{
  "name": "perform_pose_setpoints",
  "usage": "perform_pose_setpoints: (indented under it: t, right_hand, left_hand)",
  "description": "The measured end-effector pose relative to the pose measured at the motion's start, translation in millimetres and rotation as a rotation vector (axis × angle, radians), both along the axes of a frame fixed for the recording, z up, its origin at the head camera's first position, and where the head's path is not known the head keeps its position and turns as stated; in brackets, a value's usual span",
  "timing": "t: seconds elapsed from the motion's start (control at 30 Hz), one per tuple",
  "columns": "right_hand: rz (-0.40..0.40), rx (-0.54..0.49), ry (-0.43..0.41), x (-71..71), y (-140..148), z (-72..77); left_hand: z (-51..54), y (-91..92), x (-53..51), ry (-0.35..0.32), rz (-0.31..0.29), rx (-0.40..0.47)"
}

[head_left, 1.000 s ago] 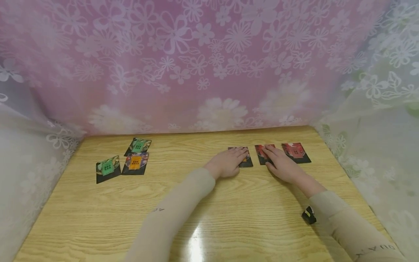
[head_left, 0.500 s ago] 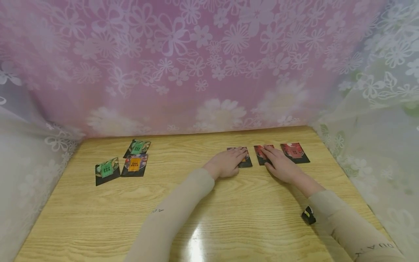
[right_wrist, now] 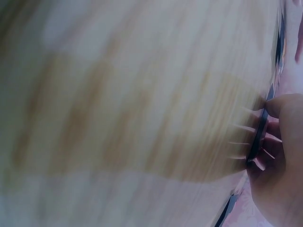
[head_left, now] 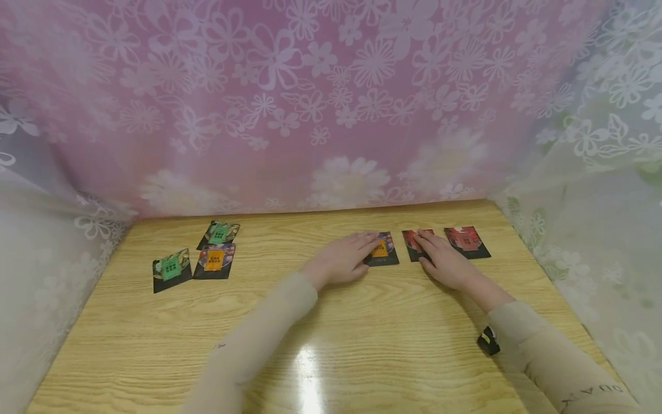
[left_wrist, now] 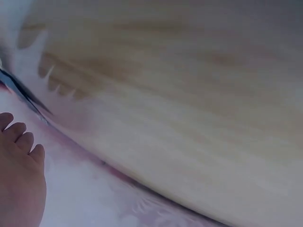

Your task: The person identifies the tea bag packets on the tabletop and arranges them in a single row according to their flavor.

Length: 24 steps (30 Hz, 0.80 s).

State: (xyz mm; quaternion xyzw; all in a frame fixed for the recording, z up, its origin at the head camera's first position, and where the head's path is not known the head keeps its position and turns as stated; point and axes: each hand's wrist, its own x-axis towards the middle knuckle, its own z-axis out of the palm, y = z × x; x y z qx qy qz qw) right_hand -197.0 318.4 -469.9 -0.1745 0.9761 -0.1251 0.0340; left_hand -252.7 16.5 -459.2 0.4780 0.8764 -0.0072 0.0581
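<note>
In the head view my left hand (head_left: 341,259) is stretched flat at the left edge of a black packet with an orange label (head_left: 381,248); its fingertips overlap that packet's corner. My right hand (head_left: 447,261) lies with extended fingers on a black and red packet (head_left: 412,253), covering part of it. A second red packet (head_left: 467,238) lies just right of that hand. The left wrist view has the left hand (left_wrist: 21,175) at its lower left, fingers straight, a dark packet edge beyond. In the right wrist view the right hand's fingers (right_wrist: 273,137) touch a dark packet (right_wrist: 259,132).
At the table's left lie two green-labelled packets (head_left: 170,268) (head_left: 219,233) and an orange-labelled one (head_left: 214,261), close together. A small black object (head_left: 488,340) sits beside the right forearm. A pink floral curtain (head_left: 320,103) hangs behind the wooden table (head_left: 362,345).
My left hand has slid left, uncovering most of the orange-labelled packet that it had covered. My right hand and the packets have stayed in place.
</note>
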Motion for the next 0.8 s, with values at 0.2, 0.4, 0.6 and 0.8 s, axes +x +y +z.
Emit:
perform_pose_setpoints:
  t: [0.2, 0.4, 0.6, 0.8]
  right_hand:
    - [0.001, 0.009, 0.004, -0.7, 1, -2.0]
    - [0.001, 0.01, 0.009, -1.0, 1, -1.6]
    - [-0.003, 0.015, 0.0, -0.4, 1, -1.1]
    - [0.003, 0.015, 0.002, -0.2, 2, -1.1]
  left_hand:
    - [3.4, -45.8, 2.6, 0.0, 0.019, 0.049]
    - [2.3, -94.9, 4.4, 0.01, 0.093, 0.122]
    - [1.5, -138.9, 8.1, 0.019, 0.174, 0.179]
    - [0.7, -179.9, 14.4, 0.038, 0.273, 0.176]
